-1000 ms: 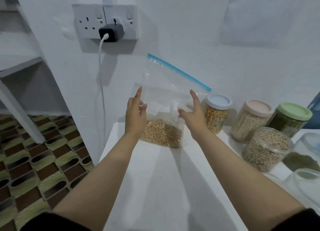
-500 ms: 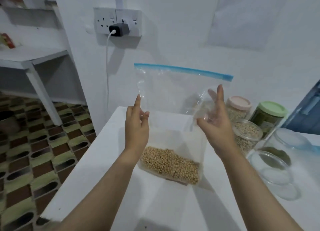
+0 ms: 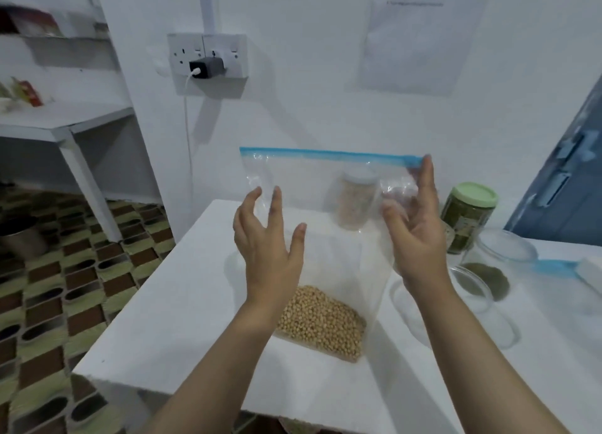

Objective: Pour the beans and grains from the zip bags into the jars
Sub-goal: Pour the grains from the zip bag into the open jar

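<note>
Zip bag [image 3: 312, 186]: clear plastic with a blue zip strip along the top, held upright over the white table [image 3: 182, 303], its bottom corner resting on or just above the surface. The strip looks sealed.

Contents: pale round beans [image 3: 321, 323], a small heap sunk to the bottom; most of the bag is slack and holds only air.

Left hand [image 3: 267, 251]: beside the bag's left edge, fingers spread and loosely bent. Whether the fingertips touch the film cannot be told.

Right hand [image 3: 413, 235]: at the right edge, forefinger up along the end of the strip, remaining fingers curled at the film; it appears to pinch the bag.

Handling: probably light, bottom-heavy, limp and slippery; beans will shift and rush on tilting. Best held at the stiffer strip, one corner each side.

Nearby: a green-lidded jar [image 3: 469, 215] and open clear jars [image 3: 498, 257] to the right; another filled jar [image 3: 356, 199] behind the bag.
</note>
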{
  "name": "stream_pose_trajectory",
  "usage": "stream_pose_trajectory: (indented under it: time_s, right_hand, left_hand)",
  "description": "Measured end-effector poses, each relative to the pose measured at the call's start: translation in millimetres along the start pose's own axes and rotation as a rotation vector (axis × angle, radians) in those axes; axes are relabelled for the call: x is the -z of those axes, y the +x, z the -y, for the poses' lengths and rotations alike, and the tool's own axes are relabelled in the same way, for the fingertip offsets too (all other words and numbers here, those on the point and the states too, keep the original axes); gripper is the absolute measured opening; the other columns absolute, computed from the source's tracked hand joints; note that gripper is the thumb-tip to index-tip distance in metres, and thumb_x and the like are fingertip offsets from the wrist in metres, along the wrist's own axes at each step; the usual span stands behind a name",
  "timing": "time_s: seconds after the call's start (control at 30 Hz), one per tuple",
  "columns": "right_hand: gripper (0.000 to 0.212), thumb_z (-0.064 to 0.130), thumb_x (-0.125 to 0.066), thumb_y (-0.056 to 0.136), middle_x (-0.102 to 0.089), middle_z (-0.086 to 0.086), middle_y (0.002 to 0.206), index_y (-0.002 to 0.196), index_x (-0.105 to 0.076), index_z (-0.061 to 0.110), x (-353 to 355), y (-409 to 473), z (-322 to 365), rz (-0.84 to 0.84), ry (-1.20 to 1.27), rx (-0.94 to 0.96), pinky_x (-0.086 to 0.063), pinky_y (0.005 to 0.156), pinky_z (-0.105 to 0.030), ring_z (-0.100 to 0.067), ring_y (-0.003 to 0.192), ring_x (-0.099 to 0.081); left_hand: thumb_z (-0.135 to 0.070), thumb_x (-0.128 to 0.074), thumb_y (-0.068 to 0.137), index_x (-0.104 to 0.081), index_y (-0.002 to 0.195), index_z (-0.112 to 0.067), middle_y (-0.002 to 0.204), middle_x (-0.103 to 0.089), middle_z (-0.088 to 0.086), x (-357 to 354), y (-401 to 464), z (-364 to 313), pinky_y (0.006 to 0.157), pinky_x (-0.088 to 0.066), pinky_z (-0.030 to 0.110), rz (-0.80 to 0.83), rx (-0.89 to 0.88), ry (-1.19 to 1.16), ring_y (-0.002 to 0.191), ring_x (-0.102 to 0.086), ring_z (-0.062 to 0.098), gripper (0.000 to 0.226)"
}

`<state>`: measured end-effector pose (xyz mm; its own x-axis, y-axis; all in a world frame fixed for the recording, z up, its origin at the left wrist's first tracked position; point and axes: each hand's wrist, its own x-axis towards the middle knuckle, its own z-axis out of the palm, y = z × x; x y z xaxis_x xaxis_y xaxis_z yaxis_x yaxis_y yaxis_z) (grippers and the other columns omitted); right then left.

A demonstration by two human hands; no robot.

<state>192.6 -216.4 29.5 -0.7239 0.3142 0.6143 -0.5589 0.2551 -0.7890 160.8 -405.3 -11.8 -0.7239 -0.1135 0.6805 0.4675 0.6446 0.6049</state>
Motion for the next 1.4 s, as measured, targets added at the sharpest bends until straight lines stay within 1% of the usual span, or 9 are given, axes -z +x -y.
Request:
stream_pose_trajectory:
  time_s: [0.13,0.33,0.63,0.8,1.03,1.13,1.23,1.33,1.4]
  right_hand:
    - [0.057,0.011,-0.054,0.102,-0.054,0.022,0.137,0.151,-0.032,0.029,1,11,16,-0.058,-0.048,0.095,-0.053,0.098,-0.036,-0.014,0.106,-0.062]
    - [0.033,0.012,-0.055,0.102,-0.067,-0.009,0.111,0.133,-0.060,0.023,-1,8,33,-0.166,0.018,0.128,-0.059,0.083,-0.039,-0.018,0.091,-0.068]
    - [0.038,0.000,-0.053,0.100,-0.058,0.011,0.098,0.128,-0.062,0.025,5,-3,42,-0.086,-0.012,0.214,-0.057,0.077,-0.023,-0.022,0.095,-0.062]
    - [0.049,-0.010,-0.049,0.097,-0.057,0.007,0.097,0.129,-0.062,0.025,11,2,43,-0.062,-0.063,0.237,-0.058,0.078,-0.028,-0.030,0.091,-0.063]
    - [0.038,-0.001,-0.051,0.101,-0.050,-0.002,0.094,0.131,-0.062,0.020,19,18,28,-0.229,-0.040,0.117,-0.060,0.082,-0.035,-0.014,0.081,-0.059]
    - [0.035,0.004,-0.052,0.102,-0.048,-0.005,0.094,0.132,-0.061,0.020,21,21,19,-0.284,-0.037,0.068,-0.060,0.085,-0.038,-0.015,0.083,-0.056]
    - [0.036,0.002,-0.051,0.102,-0.049,-0.008,0.097,0.133,-0.060,0.018,22,25,17,-0.315,-0.041,0.052,-0.060,0.085,-0.033,-0.004,0.076,-0.058]
    - [0.036,0.001,-0.050,0.102,-0.049,-0.011,0.098,0.132,-0.059,0.017,21,27,19,-0.340,-0.076,0.068,-0.059,0.080,-0.023,-0.001,0.073,-0.060]
    - [0.036,0.001,-0.050,0.102,-0.050,-0.007,0.097,0.132,-0.059,0.020,19,26,17,-0.356,-0.089,0.067,-0.058,0.081,-0.022,-0.002,0.073,-0.060]
  left_hand:
    - [-0.036,-0.055,0.099,-0.038,0.150,-0.026,0.153,-0.025,0.003,-8,15,-36,0.117,0.000,0.022,0.049,-0.176,-0.054,0.143,-0.014,0.017,0.054]
    - [-0.037,-0.048,0.100,-0.049,0.144,-0.024,0.146,-0.042,0.002,-19,37,-82,0.114,-0.024,0.038,0.058,-0.291,-0.197,0.138,-0.031,0.022,0.046]
    - [-0.035,-0.056,0.098,-0.069,0.107,-0.026,0.137,-0.048,-0.009,-19,35,-107,0.105,-0.030,0.046,0.055,-0.237,-0.382,0.134,-0.035,0.014,0.019]
    - [-0.040,-0.058,0.093,-0.067,0.097,-0.033,0.143,-0.041,-0.010,-13,49,-106,0.103,-0.027,0.052,0.068,-0.283,-0.303,0.137,-0.030,0.017,0.011]
    - [-0.042,-0.058,0.091,-0.063,0.091,-0.039,0.149,-0.031,-0.008,8,90,-48,0.106,-0.017,0.047,-0.013,-0.114,-0.117,0.140,-0.020,0.020,0.007]
    - [-0.037,-0.062,0.094,-0.062,0.091,-0.041,0.151,-0.027,-0.009,20,100,-28,0.104,-0.016,0.041,-0.013,0.044,-0.149,0.140,-0.018,0.019,0.005]
    - [-0.034,-0.062,0.095,-0.062,0.094,-0.038,0.149,-0.028,-0.009,30,108,-16,0.102,-0.012,0.036,-0.039,0.103,-0.150,0.139,-0.021,0.017,0.005]
    - [-0.030,-0.054,0.100,-0.056,0.098,-0.038,0.141,-0.039,-0.014,36,113,-9,0.104,-0.020,0.036,-0.020,0.147,-0.224,0.123,-0.037,0.009,0.009]
    - [-0.027,-0.048,0.104,-0.051,0.098,-0.038,0.127,-0.052,-0.019,37,114,-8,0.103,-0.035,0.033,0.020,0.181,-0.392,0.113,-0.049,0.006,0.013]
